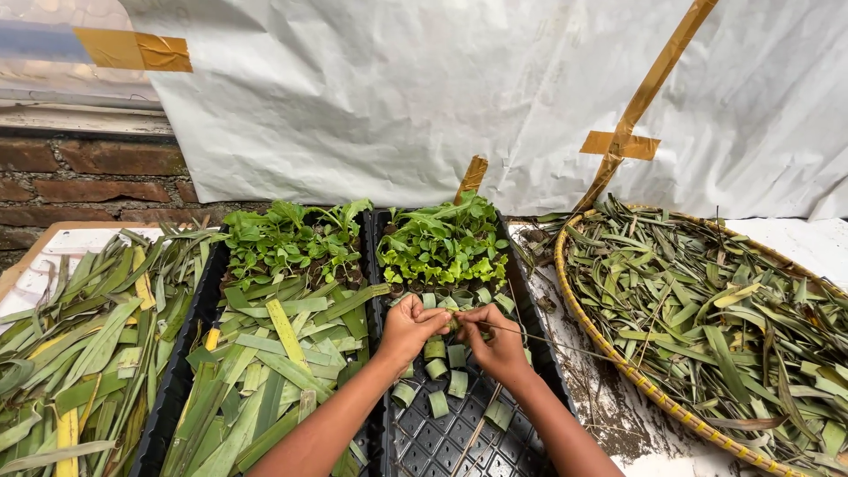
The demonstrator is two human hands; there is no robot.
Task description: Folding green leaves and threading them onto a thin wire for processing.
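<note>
Two hands meet over the right tray (530, 305), fingertips pressed together around a small leaf ring (453, 323). Left hand (409, 328) is curled nearly shut, thumb and forefinger pinching the ring from its side. Right hand (496, 340) is likewise closed to a pinch on the same ring, and a thin stick (552, 340) runs out from its fingers to the right, across the tray's edge.

Just below the hands, several finished leaf rings (447, 369) stand in the tray's black cells, some upright, some tipped. Behind the hands, the far half of this tray is filled with green seedlings (444, 240).

Beside it, the left tray (190, 340) holds another patch of seedlings at its far end and a heap of cut leaf strips (278, 362) in its near half. Farther left, long leaves (79, 344) lie piled on a white surface. To the right, well apart from the hands, a round woven basket (609, 358) is heaped with dry, narrow leaves. A white sheet (424, 97) patched with brown tape hangs behind everything, with brick wall showing at the left.
</note>
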